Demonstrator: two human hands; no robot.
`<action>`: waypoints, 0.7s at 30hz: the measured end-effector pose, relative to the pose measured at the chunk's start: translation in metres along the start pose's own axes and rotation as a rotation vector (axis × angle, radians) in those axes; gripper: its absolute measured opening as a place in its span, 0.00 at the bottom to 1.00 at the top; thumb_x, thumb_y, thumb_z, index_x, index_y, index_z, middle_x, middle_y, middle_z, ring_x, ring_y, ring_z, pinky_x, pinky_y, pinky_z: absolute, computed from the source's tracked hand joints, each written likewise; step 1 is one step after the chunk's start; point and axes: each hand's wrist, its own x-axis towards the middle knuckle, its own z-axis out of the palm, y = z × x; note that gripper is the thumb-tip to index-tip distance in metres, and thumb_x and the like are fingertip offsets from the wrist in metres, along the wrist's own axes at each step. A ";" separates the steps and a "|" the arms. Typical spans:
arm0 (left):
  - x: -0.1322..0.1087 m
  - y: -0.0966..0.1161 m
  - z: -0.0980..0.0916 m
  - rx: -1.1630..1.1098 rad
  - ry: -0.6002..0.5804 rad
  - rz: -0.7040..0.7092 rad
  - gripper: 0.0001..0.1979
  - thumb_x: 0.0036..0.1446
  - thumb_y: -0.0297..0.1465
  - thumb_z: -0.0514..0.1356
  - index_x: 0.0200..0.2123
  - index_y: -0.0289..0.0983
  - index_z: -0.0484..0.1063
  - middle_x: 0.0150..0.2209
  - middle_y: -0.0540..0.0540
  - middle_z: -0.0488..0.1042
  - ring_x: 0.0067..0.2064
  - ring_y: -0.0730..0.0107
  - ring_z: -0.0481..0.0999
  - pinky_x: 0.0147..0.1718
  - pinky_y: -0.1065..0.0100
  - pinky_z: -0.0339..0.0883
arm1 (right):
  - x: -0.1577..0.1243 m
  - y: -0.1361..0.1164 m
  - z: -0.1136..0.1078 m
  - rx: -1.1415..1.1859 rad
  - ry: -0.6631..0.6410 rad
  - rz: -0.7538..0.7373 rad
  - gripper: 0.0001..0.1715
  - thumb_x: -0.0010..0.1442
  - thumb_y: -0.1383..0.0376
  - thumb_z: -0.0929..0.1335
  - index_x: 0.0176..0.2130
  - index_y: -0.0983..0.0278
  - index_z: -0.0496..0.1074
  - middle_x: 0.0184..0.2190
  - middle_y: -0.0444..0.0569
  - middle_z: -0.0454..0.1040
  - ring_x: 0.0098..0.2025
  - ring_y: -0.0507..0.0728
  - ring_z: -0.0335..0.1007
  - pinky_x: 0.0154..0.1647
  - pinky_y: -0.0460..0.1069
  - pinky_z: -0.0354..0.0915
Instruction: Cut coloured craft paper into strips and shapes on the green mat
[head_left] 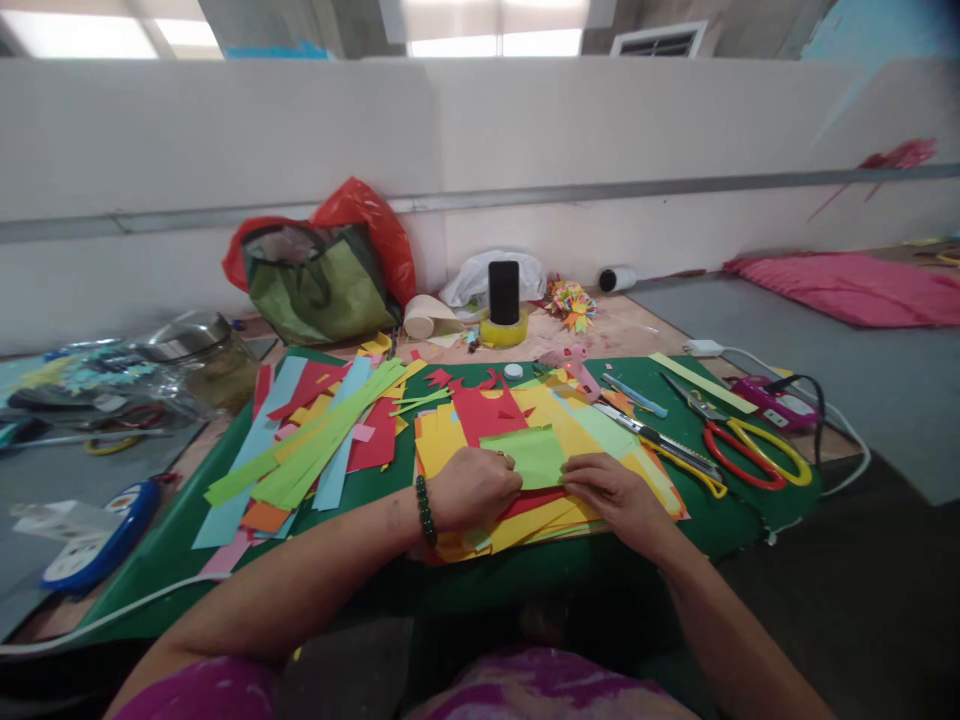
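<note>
A light green piece of paper (531, 455) lies over red paper (491, 412) on a stack of yellow and orange sheets (442, 437). My left hand (476, 488), with a bead bracelet at the wrist, is closed at the green paper's left edge. At its lower right edge, the fingers of my right hand (616, 498) are pinched together on the same paper. Both thumbs are partly hidden. Just right of the stack lie a box cutter (660, 440) and scissors (742, 440) with red and yellow handles.
Green, blue and red paper strips (322, 440) are heaped on the left of the green mat (169, 540). Behind stand a phone (503, 292), a yellow tape roll (503, 330) and a green bag (319, 290). A purple device (772, 402) with a cable sits at right.
</note>
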 end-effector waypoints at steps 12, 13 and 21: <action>-0.001 0.003 -0.003 -0.016 -0.032 -0.061 0.10 0.60 0.31 0.58 0.30 0.36 0.77 0.28 0.43 0.76 0.29 0.65 0.76 0.22 0.70 0.62 | 0.000 -0.001 -0.001 -0.004 -0.001 0.008 0.15 0.63 0.54 0.66 0.36 0.58 0.79 0.39 0.52 0.79 0.43 0.58 0.76 0.45 0.54 0.74; -0.001 0.004 -0.003 -0.019 -0.031 -0.056 0.10 0.60 0.31 0.58 0.30 0.35 0.77 0.29 0.43 0.76 0.29 0.64 0.76 0.23 0.70 0.62 | 0.000 0.000 0.000 -0.002 0.000 0.006 0.16 0.63 0.53 0.66 0.36 0.58 0.80 0.39 0.52 0.79 0.43 0.58 0.76 0.45 0.54 0.74; -0.001 0.002 0.001 0.018 0.008 0.050 0.06 0.58 0.28 0.60 0.29 0.35 0.76 0.26 0.43 0.75 0.28 0.63 0.77 0.20 0.70 0.61 | 0.001 0.000 -0.001 0.007 -0.005 0.017 0.20 0.62 0.49 0.65 0.35 0.58 0.80 0.39 0.53 0.80 0.42 0.60 0.76 0.44 0.55 0.74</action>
